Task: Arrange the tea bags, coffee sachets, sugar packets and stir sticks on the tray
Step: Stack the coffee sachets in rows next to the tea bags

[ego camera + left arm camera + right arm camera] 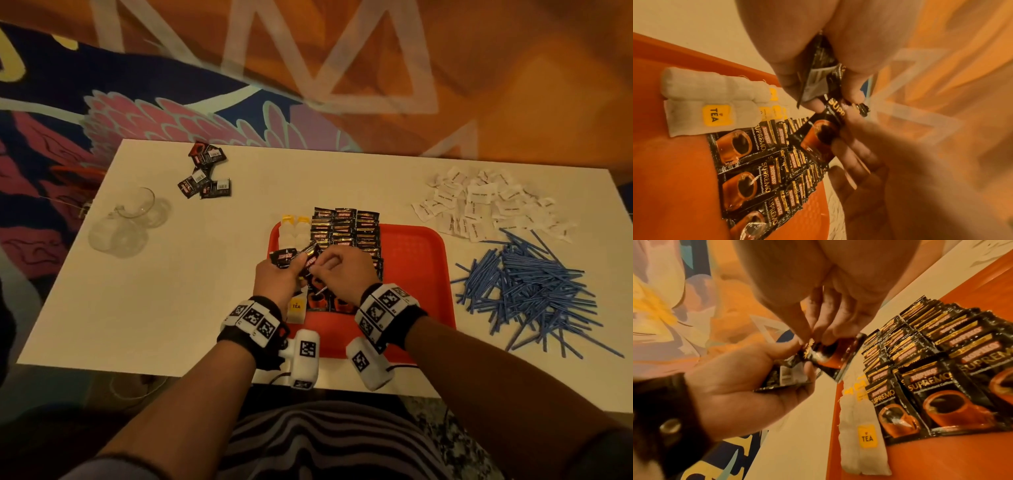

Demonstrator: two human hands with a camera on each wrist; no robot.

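Observation:
A red tray [414, 260] lies at the table's front centre. On it are rows of black coffee sachets [346, 228] and, along their left, a line of white tea bags [293, 226] with yellow tags. Over the tray's left part my left hand [291, 265] grips a small stack of coffee sachets [818, 78]. My right hand [323, 266] pinches one sachet [835, 353] at the top of that stack, and both hands touch it. White sugar packets [486, 205] and blue stir sticks [534, 291] lie heaped on the table right of the tray.
Several loose coffee sachets [205, 174] lie at the table's back left. Clear glass cups [130, 219] stand near the left edge. The tray's right half [421, 274] is bare red plastic. A patterned carpet lies beyond the table.

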